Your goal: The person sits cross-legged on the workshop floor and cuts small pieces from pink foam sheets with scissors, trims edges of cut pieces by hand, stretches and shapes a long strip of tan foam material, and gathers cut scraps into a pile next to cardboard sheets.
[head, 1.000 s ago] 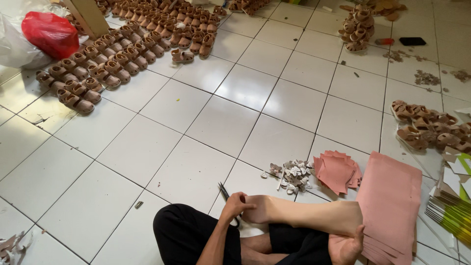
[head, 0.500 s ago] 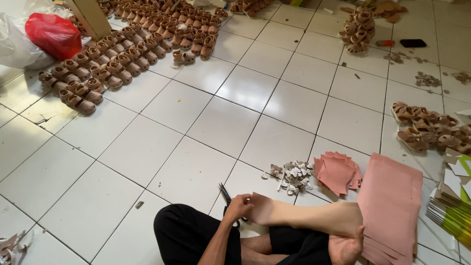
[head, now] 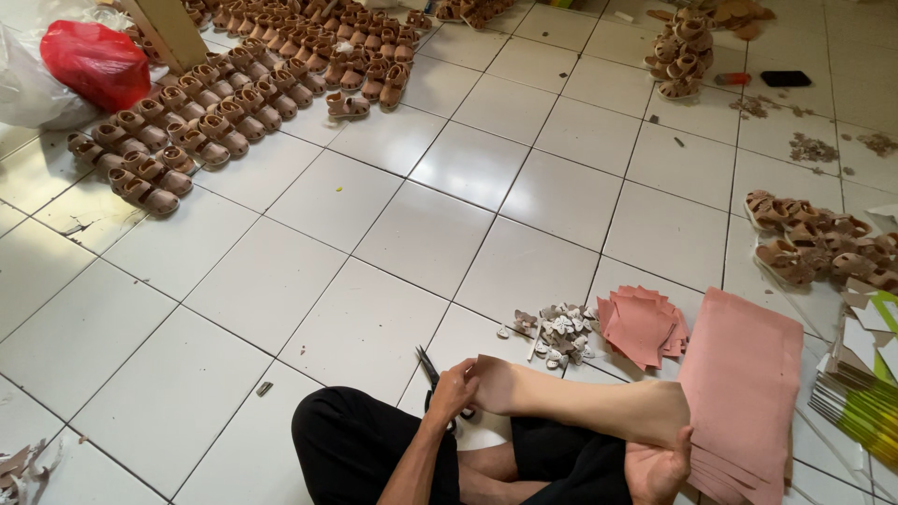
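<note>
Item one, scissors (head: 429,363): dark blades poke up and away from my left hand (head: 453,391), whose grip is folded tight around the handles on the white tiled floor (head: 440,234), just in front of my crossed legs in black trousers (head: 365,449). My bare foot (head: 580,407) lies across my lap, its toes touching that same hand. Item two, my right hand (head: 659,468): low at the frame edge under the foot, its grip pinching the near edge of a stack of pink sheets (head: 744,383); I count it as holding the stack, though the fingers are partly hidden. Just beyond the right hand, a fan of smaller pink cut pieces (head: 641,323); beside those, nearer the left hand, a small heap of pale offcuts (head: 559,332). Further right of the right hand, a pile of white and green card strips (head: 865,388) and a loose cluster of tan sandals (head: 814,245). Far beyond the left hand, long rows of tan sandals (head: 234,103), a red bag (head: 94,61) at their far left, and a stacked pile of sandals (head: 681,54) well off toward the right, with a black phone-like slab (head: 784,79) near it.
</note>
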The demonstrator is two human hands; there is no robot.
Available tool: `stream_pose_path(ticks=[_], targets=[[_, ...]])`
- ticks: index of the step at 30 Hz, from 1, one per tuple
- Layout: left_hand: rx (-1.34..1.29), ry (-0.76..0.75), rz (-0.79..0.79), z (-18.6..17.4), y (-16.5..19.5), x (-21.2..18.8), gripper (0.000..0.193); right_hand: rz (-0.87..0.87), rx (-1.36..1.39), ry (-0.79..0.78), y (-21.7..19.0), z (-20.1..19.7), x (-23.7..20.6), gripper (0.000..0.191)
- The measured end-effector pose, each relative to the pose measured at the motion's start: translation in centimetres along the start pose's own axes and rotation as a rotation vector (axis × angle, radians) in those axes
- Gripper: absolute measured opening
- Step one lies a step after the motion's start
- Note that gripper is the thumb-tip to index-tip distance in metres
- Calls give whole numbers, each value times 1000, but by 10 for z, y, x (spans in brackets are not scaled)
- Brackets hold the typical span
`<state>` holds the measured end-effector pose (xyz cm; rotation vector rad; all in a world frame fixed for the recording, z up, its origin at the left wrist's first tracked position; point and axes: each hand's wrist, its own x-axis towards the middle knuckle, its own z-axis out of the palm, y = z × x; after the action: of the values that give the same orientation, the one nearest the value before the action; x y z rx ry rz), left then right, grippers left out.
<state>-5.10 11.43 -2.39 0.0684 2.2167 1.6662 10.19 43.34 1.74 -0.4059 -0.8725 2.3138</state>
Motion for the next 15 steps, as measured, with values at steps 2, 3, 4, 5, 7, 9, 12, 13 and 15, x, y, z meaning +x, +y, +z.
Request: stream_pose_path(ticks=[2, 3, 4, 5, 7, 9, 12, 13, 15], targets=[[-2, -30, 34, 1, -5, 2, 53, -6, 4, -6, -1, 1, 0, 75], [51, -8, 57, 2, -8, 3, 52, -6, 5, -14, -1, 3, -1, 75], [103, 14, 80, 3, -13, 5, 52, -5, 7, -21, -2, 5, -1, 75], [156, 37, 103, 5, -17, 8, 51, -5, 9, -29, -3, 7, -2, 75], [154, 57, 123, 7, -26, 14, 51, -17, -17, -16, -6, 13, -4, 75], [127, 89, 128, 8, -33, 18, 49, -10, -29, -32, -10, 19, -7, 75], [92, 157, 215, 5, -32, 27, 46, 28, -13, -91, -19, 25, -5, 75], [107, 180, 306, 4, -30, 29, 46, 42, 0, -101, -23, 25, -2, 75], [35, 142, 218, 2, -22, 31, 49, 26, -6, -152, -34, 23, 3, 74]])
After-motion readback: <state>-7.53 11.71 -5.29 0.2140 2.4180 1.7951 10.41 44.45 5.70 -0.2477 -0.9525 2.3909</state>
